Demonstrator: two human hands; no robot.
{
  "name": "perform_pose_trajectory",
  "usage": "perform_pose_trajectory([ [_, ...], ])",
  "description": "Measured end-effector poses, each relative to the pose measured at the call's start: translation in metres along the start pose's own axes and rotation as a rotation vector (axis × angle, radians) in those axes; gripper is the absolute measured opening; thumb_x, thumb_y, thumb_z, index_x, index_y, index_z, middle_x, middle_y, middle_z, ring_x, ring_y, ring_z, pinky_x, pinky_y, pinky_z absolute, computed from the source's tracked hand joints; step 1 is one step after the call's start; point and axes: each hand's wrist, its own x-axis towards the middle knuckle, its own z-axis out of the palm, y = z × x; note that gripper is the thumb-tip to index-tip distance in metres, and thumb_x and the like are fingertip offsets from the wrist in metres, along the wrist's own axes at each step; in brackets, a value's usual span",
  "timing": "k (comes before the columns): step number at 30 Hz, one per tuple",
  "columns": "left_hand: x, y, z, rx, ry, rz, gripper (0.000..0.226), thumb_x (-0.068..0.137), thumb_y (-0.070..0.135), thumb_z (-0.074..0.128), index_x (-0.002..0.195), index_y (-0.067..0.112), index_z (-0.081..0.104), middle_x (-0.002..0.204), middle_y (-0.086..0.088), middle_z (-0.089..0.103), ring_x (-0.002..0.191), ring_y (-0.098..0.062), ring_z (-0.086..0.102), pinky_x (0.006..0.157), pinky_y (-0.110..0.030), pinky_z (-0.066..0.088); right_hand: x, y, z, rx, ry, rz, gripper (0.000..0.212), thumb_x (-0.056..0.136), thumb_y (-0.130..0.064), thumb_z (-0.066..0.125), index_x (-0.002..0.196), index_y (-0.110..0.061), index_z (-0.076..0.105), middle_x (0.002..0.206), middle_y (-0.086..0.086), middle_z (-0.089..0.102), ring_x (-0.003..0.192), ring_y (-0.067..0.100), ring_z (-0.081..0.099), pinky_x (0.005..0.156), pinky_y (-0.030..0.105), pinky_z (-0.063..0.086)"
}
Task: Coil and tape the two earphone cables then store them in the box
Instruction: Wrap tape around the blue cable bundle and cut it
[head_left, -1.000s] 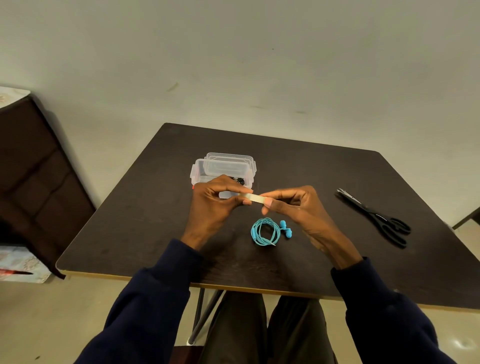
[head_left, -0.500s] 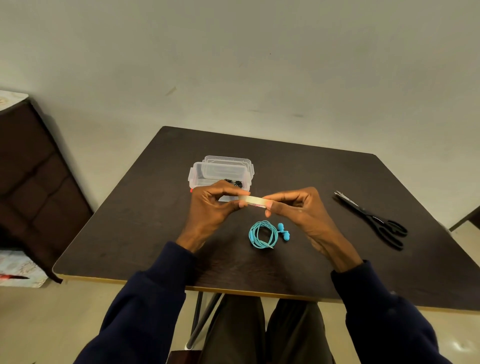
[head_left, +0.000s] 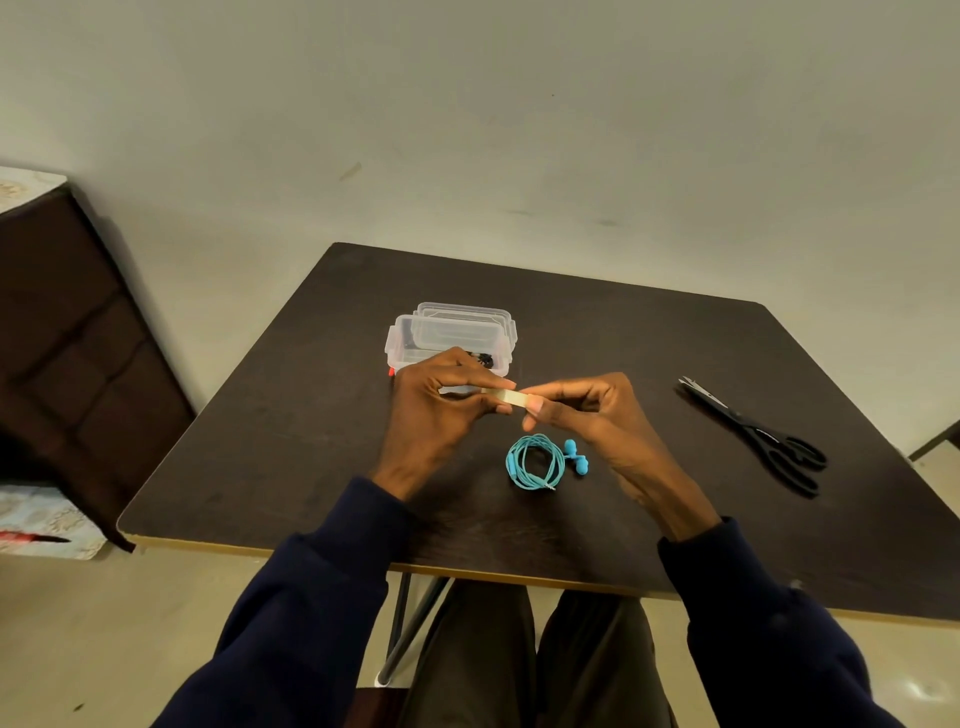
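A blue earphone cable (head_left: 536, 462) lies coiled on the dark table (head_left: 291, 415), its two earbuds beside it on the right. Above it both hands hold a pale strip of tape (head_left: 511, 397) stretched between them. My left hand (head_left: 441, 400) pinches the strip's left end, with what looks like the tape roll partly hidden in its fingers. My right hand (head_left: 587, 410) pinches the right end between thumb and forefinger. Behind the hands stands a clear plastic box (head_left: 452, 332), its lid leaning at its back; a black earphone (head_left: 483, 358) shows inside.
Black scissors (head_left: 758, 436) lie on the table's right side. A dark cabinet (head_left: 78, 332) stands on the left, off the table. The table's front edge runs just above my knees.
The hands and tape have stayed almost in place. The strip between them looks slightly longer than a second ago. The blue coil has not moved.
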Motion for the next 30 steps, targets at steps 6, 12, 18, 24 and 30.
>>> perform_pose_trajectory([
  [6,0.001,-0.007,-0.003,-0.076,0.036,-0.038,0.022,0.073,0.017,0.085,0.093,0.014,0.079,0.089,0.003,0.074,0.088,-0.012,0.069,0.084,-0.022,0.056,-0.001,-0.004,-0.004,0.018,-0.039,-0.012,0.023,0.086,-0.022,0.067,0.106,-0.014,0.075,0.085,0.006,0.078,0.086,0.019,0.074,0.082,0.023,0.055],
  [12,0.000,-0.010,-0.002,-0.160,0.045,-0.043,0.024,0.069,0.025,0.085,0.092,0.025,0.078,0.085,0.008,0.075,0.086,-0.011,0.069,0.081,-0.020,0.055,-0.004,-0.001,-0.007,0.038,-0.012,-0.017,0.019,0.087,-0.014,0.070,0.104,-0.009,0.076,0.083,0.010,0.077,0.084,0.022,0.073,0.079,0.024,0.055],
  [18,0.000,-0.018,-0.002,-0.237,0.066,-0.083,0.026,0.068,0.014,0.088,0.093,0.019,0.080,0.088,-0.002,0.076,0.090,-0.017,0.070,0.085,-0.026,0.056,-0.006,-0.004,-0.009,0.115,-0.026,-0.013,0.018,0.084,-0.022,0.071,0.100,-0.021,0.080,0.085,0.011,0.077,0.086,0.023,0.073,0.081,0.024,0.055],
  [24,0.000,-0.021,0.000,-0.245,0.060,-0.088,0.028,0.069,0.013,0.087,0.095,0.008,0.079,0.091,-0.005,0.076,0.093,-0.021,0.071,0.089,-0.029,0.058,-0.007,-0.005,-0.012,0.080,-0.042,-0.011,0.019,0.084,-0.022,0.071,0.101,-0.020,0.079,0.086,0.008,0.077,0.084,0.021,0.074,0.078,0.022,0.056],
  [30,0.000,-0.024,0.000,-0.245,0.069,-0.096,0.028,0.069,0.007,0.087,0.096,0.003,0.079,0.089,-0.004,0.076,0.092,-0.018,0.070,0.089,-0.031,0.057,-0.007,-0.006,-0.015,0.050,-0.063,0.004,0.020,0.089,-0.010,0.066,0.107,-0.011,0.074,0.088,0.008,0.078,0.089,0.021,0.074,0.079,0.022,0.055],
])
